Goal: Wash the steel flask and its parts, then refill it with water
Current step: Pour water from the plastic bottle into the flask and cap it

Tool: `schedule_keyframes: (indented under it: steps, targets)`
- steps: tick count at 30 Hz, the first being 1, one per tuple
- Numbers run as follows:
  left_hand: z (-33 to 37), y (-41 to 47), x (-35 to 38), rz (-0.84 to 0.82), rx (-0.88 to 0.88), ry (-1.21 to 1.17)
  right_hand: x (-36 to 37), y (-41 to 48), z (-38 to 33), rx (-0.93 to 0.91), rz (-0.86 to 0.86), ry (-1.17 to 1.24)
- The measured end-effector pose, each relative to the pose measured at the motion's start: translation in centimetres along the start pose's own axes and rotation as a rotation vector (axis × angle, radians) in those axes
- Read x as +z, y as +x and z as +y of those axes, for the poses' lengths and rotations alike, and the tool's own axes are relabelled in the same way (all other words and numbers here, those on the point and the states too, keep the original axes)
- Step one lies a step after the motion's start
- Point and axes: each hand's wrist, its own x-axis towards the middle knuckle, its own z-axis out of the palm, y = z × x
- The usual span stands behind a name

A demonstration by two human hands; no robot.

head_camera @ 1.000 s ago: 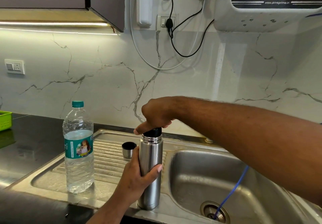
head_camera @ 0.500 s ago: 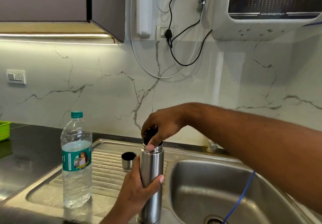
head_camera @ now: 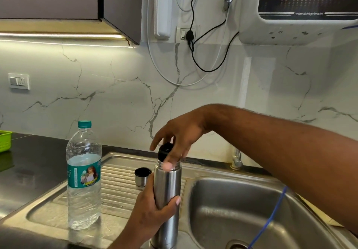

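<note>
The tall cylindrical steel flask (head_camera: 167, 188) stands upright on the stainless steel sink (head_camera: 222, 190), on the strip between drainboard and basin. Its long axis is vertical and its mouth points up. My left hand (head_camera: 153, 210) wraps round its middle. My right hand (head_camera: 178, 138) arches over the top, pinching the round black stopper (head_camera: 164, 149), which sits tilted in the neck, partly hidden by my fingers. On the drainboard stand a small steel cap (head_camera: 142, 177), open side up, and a clear plastic water bottle (head_camera: 84, 181).

Plastic bottle (head_camera: 84, 177), small cup (head_camera: 142, 177) crowd drainboard (head_camera: 120, 186) — basin (head_camera: 232, 210) open.
</note>
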Motion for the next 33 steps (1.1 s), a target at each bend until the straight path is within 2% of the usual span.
schedule_keyframes:
  steps: [2,3,5,9,13,17,22,27,31,33]
  targets:
    - [0.2,0.0,0.0,0.001,-0.007,0.018,0.5,0.6,-1.1,0.159,0.072,-0.108]
    - [0.2,-0.1,0.0,-0.001,-0.008,0.022,0.7,0.7,-1.6,0.177,0.106,-0.189]
    - [0.4,-0.1,0.0,-0.009,-0.014,0.014,0.7,0.9,-1.7,0.115,0.127,-0.291]
    - [0.3,-0.1,-0.3,-0.022,-0.001,-0.025,-0.4,-0.1,-1.4,-0.06,0.067,-0.338]
    - [-0.1,-0.1,-0.4,-0.025,0.024,-0.05,-0.7,-0.1,-0.2,-0.195,0.027,-0.201]
    - [-0.3,-0.1,-0.4,-0.035,0.043,-0.059,-0.5,-0.4,0.3,-0.22,0.033,-0.121]
    - [-0.3,-0.2,-0.3,-0.025,0.052,-0.062,-0.5,-0.4,0.0,-0.17,0.003,-0.119]
    - [-0.4,-0.2,-0.4,-0.024,0.053,-0.056,-0.7,-0.4,-0.3,-0.123,0.047,-0.186]
    - [-0.5,-0.2,-0.3,-0.017,0.043,-0.059,0.4,-0.1,-0.7,0.019,0.083,-0.128]
    - [-0.5,-0.1,-0.2,-0.015,0.045,-0.054,1.2,0.4,-1.0,0.09,0.174,-0.197]
